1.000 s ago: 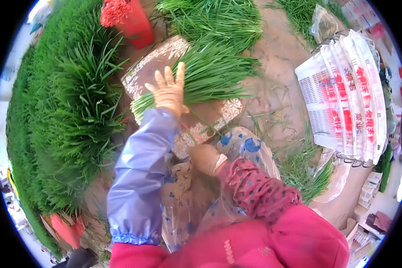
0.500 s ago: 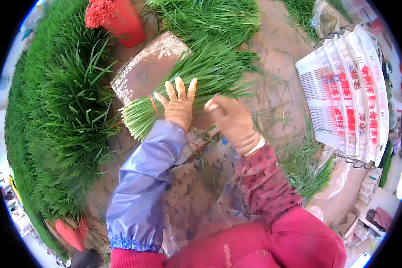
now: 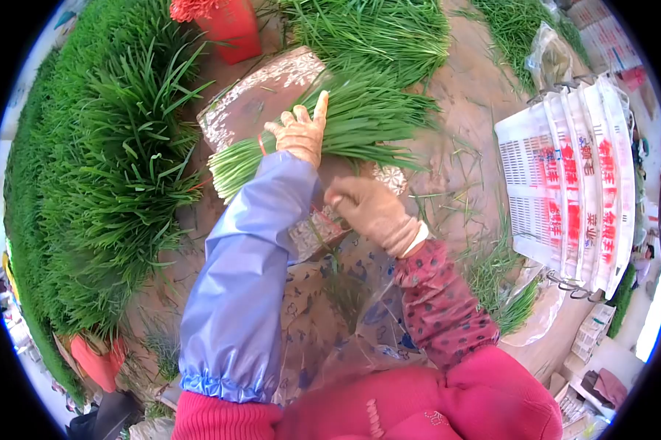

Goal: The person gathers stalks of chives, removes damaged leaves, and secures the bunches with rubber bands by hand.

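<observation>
A bundle of garlic chives (image 3: 374, 121) lies slantwise on a patterned board (image 3: 268, 92), pale stem ends at left and green leaves at right. A thin red band (image 3: 261, 144) crosses it near the stems. My left hand (image 3: 299, 136), in a tan glove, rests on the bundle beside this band, one finger stretched out and the others bent but apart. My right hand (image 3: 374, 211), also gloved, is closed just on the near side of the bundle, apart from it. Its fingertips are slightly blurred, so anything pinched there cannot be made out.
Tall green chives (image 3: 118, 161) stand densely along the left. A red container (image 3: 235, 33) with red bands on top is at the back, near another chive heap (image 3: 367, 33). Stacked white crates (image 3: 558, 183) stand at right. Loose leaves litter the floor (image 3: 466, 110).
My left hand's fingers have gone from widely spread to partly bent, with one still straight. My right hand has shifted left and nearer to my body. The whole view has moved slightly.
</observation>
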`<state>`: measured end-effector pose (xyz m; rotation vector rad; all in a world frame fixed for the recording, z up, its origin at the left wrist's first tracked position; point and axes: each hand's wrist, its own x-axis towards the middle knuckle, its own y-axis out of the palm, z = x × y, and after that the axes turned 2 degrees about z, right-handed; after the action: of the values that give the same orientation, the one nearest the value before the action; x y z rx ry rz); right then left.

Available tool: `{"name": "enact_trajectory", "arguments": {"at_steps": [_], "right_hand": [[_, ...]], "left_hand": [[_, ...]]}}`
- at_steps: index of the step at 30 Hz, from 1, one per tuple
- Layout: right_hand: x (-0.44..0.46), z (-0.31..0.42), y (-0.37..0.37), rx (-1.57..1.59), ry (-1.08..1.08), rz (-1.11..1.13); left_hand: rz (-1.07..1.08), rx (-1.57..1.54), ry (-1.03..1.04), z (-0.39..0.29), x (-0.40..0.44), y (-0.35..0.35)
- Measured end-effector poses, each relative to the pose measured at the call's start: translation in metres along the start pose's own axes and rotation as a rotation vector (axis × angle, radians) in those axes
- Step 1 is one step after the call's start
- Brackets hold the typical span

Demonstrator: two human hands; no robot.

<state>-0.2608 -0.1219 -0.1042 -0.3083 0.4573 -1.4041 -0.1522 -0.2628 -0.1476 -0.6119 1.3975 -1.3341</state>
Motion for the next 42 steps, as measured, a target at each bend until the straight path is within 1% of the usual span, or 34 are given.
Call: {"name": "enact_trajectory", "arguments": {"at_steps": [2,3,5,6,7,8,9,10,11,12,13,15,16,17,18,19,22,24,25,26,28,29,30,31,32,33,35,36,37,38,39,40,42], "right_hand": [[-0.011,-0.003,0.014,0.07,0.153,0.27],[-0.013,0.0,0.016,0.066,0.137,0.268],[-0.017,0.007,0.016,0.243,0.32,0.288],[-0.014,0.005,0.018,0.169,0.195,0.141],[0.001,0.002,0.021,-0.003,-0.05,-0.033],[0.002,-0.001,0.018,0.209,0.006,0.0],[0.006,0.024,0.008,0.431,0.067,0.02],[0.009,0.049,-0.003,0.64,0.134,0.025],[0.026,0.043,-0.001,0.205,-0.152,0.094],[0.042,0.038,0.0,-0.559,-0.466,-0.054],[0.059,0.031,0.001,-0.983,-0.704,-0.318],[0.063,0.097,0.019,-0.724,-0.714,-0.218],[0.058,0.129,0.028,-0.564,-0.644,-0.162],[0.055,0.152,0.042,-0.612,-0.731,-0.163],[0.052,0.176,0.055,-0.661,-0.817,-0.169],[0.041,0.198,0.072,-0.662,-0.849,-0.152],[0.004,0.257,0.144,0.048,-0.643,0.17],[-0.001,0.258,0.189,0.062,-0.398,0.444],[-0.008,0.253,0.213,0.043,-0.629,0.424],[-0.016,0.246,0.236,0.115,-0.643,0.497],[-0.033,0.233,0.283,0.26,-0.653,0.652],[-0.035,0.228,0.297,-0.005,-0.683,0.662],[-0.042,0.233,0.301,-0.011,-0.685,0.67],[-0.051,0.24,0.299,-0.024,-0.644,0.723],[-0.059,0.245,0.298,-0.037,-0.598,0.774],[-0.06,0.245,0.293,-0.044,-0.586,0.775],[-0.047,0.237,0.268,-0.183,-0.753,0.721],[-0.039,0.233,0.253,-0.172,-0.693,0.719],[-0.031,0.228,0.236,-0.16,-0.633,0.716],[-0.025,0.225,0.219,-0.164,-0.544,0.667],[-0.02,0.22,0.201,-0.165,-0.454,0.616],[-0.014,0.21,0.183,-0.161,-0.371,0.568],[-0.002,0.183,0.144,-0.17,-0.248,0.479]], "left_hand": [[0.034,-0.188,0.016,0.012,0.001,-0.013],[0.021,-0.185,0.007,0.021,-0.004,-0.022],[-0.129,-0.372,0.078,0.044,-0.027,-0.036],[-0.234,-0.428,0.138,0.057,-0.04,-0.041],[-0.243,-0.419,0.094,0.07,-0.046,-0.039],[-0.348,-0.56,0.217,0.082,-0.054,-0.035],[-0.453,-0.691,0.329,0.097,-0.066,-0.029],[-0.496,-0.71,0.339,0.108,-0.084,-0.032],[-0.538,-0.727,0.343,0.117,-0.102,-0.036],[-0.593,-0.743,0.342,0.125,-0.115,-0.036],[-0.654,-0.759,0.345,0.136,-0.127,-0.034],[-0.817,-0.845,0.205,0.157,-0.148,-0.021],[-0.907,-1.001,0.127,0.164,-0.171,-0.027],[-0.93,-0.997,0.09,0.176,-0.187,-0.025],[-0.98,-0.908,0.076,0.187,-0.202,-0.016],[-1.026,-0.817,0.063,0.197,-0.217,-0.007],[-1.113,-0.617,-0.005,0.223,-0.265,0.018],[-1.194,-1.731,-0.031,0.215,-0.306,0.033],[-1.177,-1.703,-0.141,0.216,-0.327,0.046],[-1.154,-1.676,-0.247,0.218,-0.348,0.059],[-1.077,-1.06,-0.449,0.224,-0.38,0.111],[-1.32,-1.939,-0.307,0.225,-0.384,0.137],[-1.431,-2.845,-0.033,0.228,-0.388,0.162],[-1.356,-2.258,-0.456,0.233,-0.399,0.185],[-1.197,-1.655,-0.751,0.239,-0.414,0.208],[-1.506,-2.075,-0.696,0.248,-0.425,0.228],[-1.711,-2.146,-0.931,0.263,-0.445,0.252],[-1.569,-1.778,-1.188,0.271,-0.453,0.261],[-1.579,-1.719,-1.33,0.28,-0.458,0.263],[-1.584,-1.649,-1.474,0.291,-0.463,0.265],[-1.651,-1.552,-1.588,0.308,-0.462,0.275],[-1.612,-1.445,-1.724,0.326,-0.461,0.289],[-1.581,-1.352,-1.843,0.361,-0.46,0.304]]}}
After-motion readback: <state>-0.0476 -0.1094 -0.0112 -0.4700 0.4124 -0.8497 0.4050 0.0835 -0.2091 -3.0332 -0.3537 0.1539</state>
